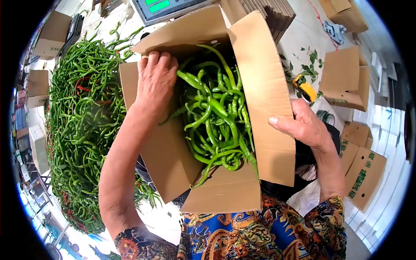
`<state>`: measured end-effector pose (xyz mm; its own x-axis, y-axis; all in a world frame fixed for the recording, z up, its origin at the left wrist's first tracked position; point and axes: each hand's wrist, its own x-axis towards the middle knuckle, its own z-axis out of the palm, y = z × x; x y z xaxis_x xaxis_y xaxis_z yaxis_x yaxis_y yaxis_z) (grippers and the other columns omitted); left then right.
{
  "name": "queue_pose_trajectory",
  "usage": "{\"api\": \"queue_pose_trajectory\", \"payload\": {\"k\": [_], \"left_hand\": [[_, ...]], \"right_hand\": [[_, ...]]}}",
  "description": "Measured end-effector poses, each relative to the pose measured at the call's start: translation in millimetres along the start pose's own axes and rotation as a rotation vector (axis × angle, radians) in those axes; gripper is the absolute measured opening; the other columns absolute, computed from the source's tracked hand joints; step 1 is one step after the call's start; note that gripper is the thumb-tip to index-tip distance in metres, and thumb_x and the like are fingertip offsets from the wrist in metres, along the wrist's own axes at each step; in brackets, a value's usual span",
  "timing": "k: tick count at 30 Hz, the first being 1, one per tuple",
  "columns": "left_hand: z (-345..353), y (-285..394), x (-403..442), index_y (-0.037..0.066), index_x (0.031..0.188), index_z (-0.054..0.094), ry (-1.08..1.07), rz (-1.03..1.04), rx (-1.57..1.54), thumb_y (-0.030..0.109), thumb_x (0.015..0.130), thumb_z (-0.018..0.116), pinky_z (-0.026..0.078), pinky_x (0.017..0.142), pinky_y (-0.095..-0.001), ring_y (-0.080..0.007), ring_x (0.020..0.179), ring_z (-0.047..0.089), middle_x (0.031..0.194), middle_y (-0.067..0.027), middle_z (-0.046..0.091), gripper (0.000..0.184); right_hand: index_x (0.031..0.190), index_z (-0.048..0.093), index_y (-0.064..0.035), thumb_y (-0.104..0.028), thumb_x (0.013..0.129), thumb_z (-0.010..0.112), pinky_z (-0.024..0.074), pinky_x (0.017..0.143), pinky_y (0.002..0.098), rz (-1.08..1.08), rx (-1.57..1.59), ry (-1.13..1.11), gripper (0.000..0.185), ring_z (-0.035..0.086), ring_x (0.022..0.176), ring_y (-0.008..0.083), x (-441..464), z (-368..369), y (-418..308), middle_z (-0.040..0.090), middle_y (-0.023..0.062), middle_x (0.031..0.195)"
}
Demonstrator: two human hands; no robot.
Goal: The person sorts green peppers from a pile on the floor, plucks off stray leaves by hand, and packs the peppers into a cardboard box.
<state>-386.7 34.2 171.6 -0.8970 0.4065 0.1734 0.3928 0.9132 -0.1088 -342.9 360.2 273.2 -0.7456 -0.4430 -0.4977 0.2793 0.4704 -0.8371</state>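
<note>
The left hand [155, 82] is curling at the far left corner of the cardboard box [167, 167], its hold unclear; the right hand [308, 123] is grasping the right flap [264, 86]. Long green chili peppers [218, 110] are lying inside, between the hands, and a pepper heap [82, 134] is spreading left of the left hand.

Pale glossy floor [299, 35], bright cool light, whitish lined surface [389, 190] along the right edge
</note>
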Motion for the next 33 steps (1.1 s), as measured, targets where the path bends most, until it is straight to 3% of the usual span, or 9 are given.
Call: {"api": "queue_pose_trajectory", "payload": {"k": [2,6,11,18,22,24,26,29,33], "left_hand": [[-21,7,7,0.006,0.097,0.063,-0.171,0.058,0.05,0.012,0.078,0.057,0.038,0.093,-0.0404,-0.0268,0.112,0.048,0.104,-0.0097,0.054,0.02],[-72,1,-12,0.009,0.09,0.061,-0.061,0.074,-0.034,0.009,0.078,0.06,0.05,0.075,-0.039,-0.0242,0.096,0.054,0.094,-0.0076,0.053,0.012],[-135,-11,-47,0.011,0.099,0.052,-0.169,-0.256,0.114,0.017,0.082,0.066,0.048,0.053,-0.044,-0.0309,0.065,0.061,0.083,-0.0081,0.054,0.023],[-110,5,-56,0.013,0.1,0.051,-0.09,-0.385,0.158,0.021,0.084,0.067,0.05,0.047,-0.0398,-0.0266,0.063,0.062,0.084,-0.0071,0.052,0.024],[-96,57,-62,0.012,0.115,0.054,-0.245,-0.313,-0.184,0.023,0.083,0.071,0.053,0.06,-0.0427,-0.0299,0.071,0.064,0.096,-0.0125,0.057,0.038],[-104,63,-71,0.008,0.122,0.054,-0.303,-0.183,-0.744,0.02,0.08,0.075,0.053,0.064,-0.0412,-0.0291,0.074,0.063,0.105,-0.0156,0.058,0.048],[-110,55,-85,0.004,0.126,0.053,-0.113,-0.189,-0.79,0.018,0.078,0.076,0.053,0.079,-0.041,-0.033,0.097,0.062,0.12,-0.0172,0.055,0.055],[-109,48,-98,0.002,0.131,0.049,0.237,-0.651,-0.783,0.015,0.077,0.076,0.049,0.083,-0.0353,-0.0263,0.114,0.053,0.125,-0.0181,0.053,0.062],[-90,57,-102,-0.002,0.122,0.057,-0.219,-0.965,-1.754,0.024,0.096,0.056,0.052,0.065,-0.0265,-0.0126,0.073,0.063,0.089,-0.0041,0.067,0.036]], "right_hand": [[0.106,0.064,0.0039,-0.016,0.087,0.06,0.0453,0.065,0.0272,0.004,-0.042,-0.004,0.028,0.054,0.07,0.0079,-1,-1,0,0.064,0.0033,0.078],[0.108,0.062,0.0038,-0.014,0.087,0.058,0.0456,0.067,0.0285,0.002,-0.075,0.017,0.028,0.054,0.073,0.0089,-1,-2,-3,0.065,0.0054,0.08],[0.111,0.061,0.0045,-0.012,0.087,0.057,0.0473,0.072,0.0298,-0.024,-0.019,0.046,0.029,0.056,0.077,0.0107,-2,3,-8,0.068,0.0089,0.086],[0.11,0.061,0.0045,-0.013,0.089,0.056,0.0478,0.074,0.0297,-0.065,0.122,0.013,0.028,0.057,0.078,0.0097,0,14,-5,0.068,0.0057,0.09],[0.108,0.06,0.0037,-0.016,0.09,0.056,0.0469,0.071,0.0279,0.04,0.099,-0.004,0.027,0.055,0.077,0.0084,4,7,-2,0.065,0.0019,0.089],[0.107,0.06,0.0029,-0.017,0.09,0.057,0.0455,0.069,0.0264,-0.026,0.146,0.126,0.027,0.054,0.074,0.0075,7,4,5,0.063,0.0006,0.086],[0.105,0.061,0.0023,-0.018,0.089,0.058,0.0441,0.066,0.0251,-0.099,0.103,0.243,0.026,0.052,0.072,0.0066,12,-3,16,0.061,-0.0008,0.082],[0.103,0.062,0.0021,-0.017,0.089,0.058,0.043,0.064,0.0236,-0.097,-0.052,0.346,0.024,0.05,0.07,0.0052,19,-15,21,0.059,-0.0029,0.077],[0.106,0.063,0.0016,-0.016,0.09,0.059,0.0433,0.064,0.0238,-0.128,-0.03,0.327,0.024,0.051,0.071,0.0053,34,-21,19,0.06,-0.0026,0.079]]}}
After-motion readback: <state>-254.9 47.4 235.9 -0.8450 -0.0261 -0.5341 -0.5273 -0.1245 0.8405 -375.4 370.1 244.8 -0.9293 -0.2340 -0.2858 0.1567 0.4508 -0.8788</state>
